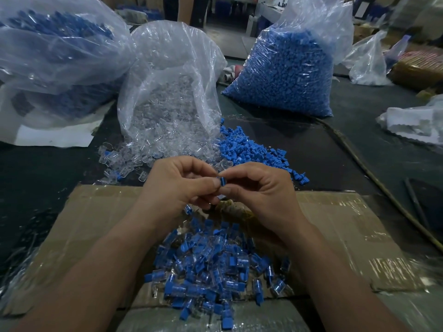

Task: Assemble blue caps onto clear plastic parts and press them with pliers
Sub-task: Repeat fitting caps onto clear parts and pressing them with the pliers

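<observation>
Far left: big bag point(55, 51) of mixed blue-and-clear pieces, looks like finished stock, though that is my guess. Next to it, open bag of clear parts point(172, 92), mouth toward me, spilled clear parts point(129, 156) fanning onto the bench point(48, 168). My left hand point(177, 185): fingers curled, thumb and forefinger pinching one blue cap point(223, 182) over the far edge of the cardboard point(335, 224). My right hand point(261, 190) pinches the same cap from the other side, fingertips meeting the left's. Clear part under the cap mostly hidden by fingers; cannot tell if it is seated. Below my wrists, heap of assembled pieces point(215, 267) on the cardboard, so a fair batch is capped. Right of the hands, loose blue caps point(251, 149) touching the clear spill; behind them a full bag of blue caps point(285, 75). Plenty left, judging by both bags. No pliers plainly in view; dark bars point(417, 207) far right, cannot tell what they are. Pressing looks undone for this piece. Room: cardboard bare to either side of the heap; cord point(374, 178) runs diagonally along the right, worth avoiding; supply piles sit just beyond my fingers.
</observation>
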Demonstrator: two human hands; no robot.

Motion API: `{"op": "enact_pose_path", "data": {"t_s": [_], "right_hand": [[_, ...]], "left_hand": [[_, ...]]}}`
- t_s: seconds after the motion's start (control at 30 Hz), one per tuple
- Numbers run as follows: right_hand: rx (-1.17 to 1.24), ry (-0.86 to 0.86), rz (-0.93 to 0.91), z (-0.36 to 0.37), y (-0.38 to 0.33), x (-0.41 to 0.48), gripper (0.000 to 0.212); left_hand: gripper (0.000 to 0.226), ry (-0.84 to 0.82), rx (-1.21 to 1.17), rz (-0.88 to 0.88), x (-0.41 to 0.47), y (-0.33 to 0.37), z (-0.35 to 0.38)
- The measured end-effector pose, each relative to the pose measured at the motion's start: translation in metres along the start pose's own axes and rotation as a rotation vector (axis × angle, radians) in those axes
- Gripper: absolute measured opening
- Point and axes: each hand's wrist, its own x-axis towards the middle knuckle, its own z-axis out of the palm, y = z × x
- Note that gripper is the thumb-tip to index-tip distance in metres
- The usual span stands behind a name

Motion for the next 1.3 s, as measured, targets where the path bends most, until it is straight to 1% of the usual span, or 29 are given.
{"op": "enact_pose_path", "data": {"t_s": [0.1,0.3,0.47,0.63,0.7,0.77,0.83,0.9,1.0,1.1,1.17,1.23,1.3], "right_hand": [[-0.045,0.029,-0.026,-0.002,0.002,0.0,0.027],[-0.093,0.027,-0.055,-0.004,0.003,0.0,0.028],[-0.092,0.01,-0.081,-0.004,0.002,0.001,0.028],[-0.14,-0.005,-0.134,-0.002,0.003,0.001,0.029],[-0.147,-0.003,-0.131,-0.002,0.004,0.001,0.029],[-0.138,-0.008,-0.111,-0.002,0.003,0.0,0.028],[-0.127,-0.027,-0.063,-0.003,0.002,0.0,0.029],[-0.15,-0.04,0.054,-0.009,0.002,0.001,0.029],[-0.287,-0.052,0.26,-0.025,0.004,0.004,0.025],[-0.446,-0.149,0.4,-0.044,0.006,0.005,0.025],[-0.534,-0.254,0.486,-0.053,0.006,0.005,0.035],[-0.564,-0.355,0.59,-0.056,0.005,0.003,0.048],[-0.591,-0.456,0.649,-0.053,0.004,0.001,0.063]], "left_hand": [[0.01,-0.043,-0.031,-0.029,0.001,0.0,-0.002],[0.014,-0.062,-0.035,-0.036,0.002,-0.001,-0.003],[0.005,-0.064,-0.013,-0.034,0.001,0.001,-0.002],[0.006,-0.049,0.023,-0.03,0.002,0.0,-0.002],[0.011,-0.04,0.045,-0.024,0.003,-0.001,-0.002],[0.011,-0.04,0.052,-0.021,0.003,-0.002,-0.002],[0.007,-0.038,0.047,-0.014,0.003,-0.003,-0.002],[0.005,-0.02,0.034,-0.003,0.003,-0.004,-0.003],[0.007,0.021,0.017,0.013,0.005,-0.004,-0.005],[0.014,0.049,0.009,0.02,0.007,-0.005,-0.007],[0.013,0.045,0.01,0.016,0.007,-0.005,-0.007],[0.013,0.047,0.013,0.013,0.008,-0.006,-0.008],[0.012,0.053,0.009,0.013,0.008,-0.006,-0.008]]}}
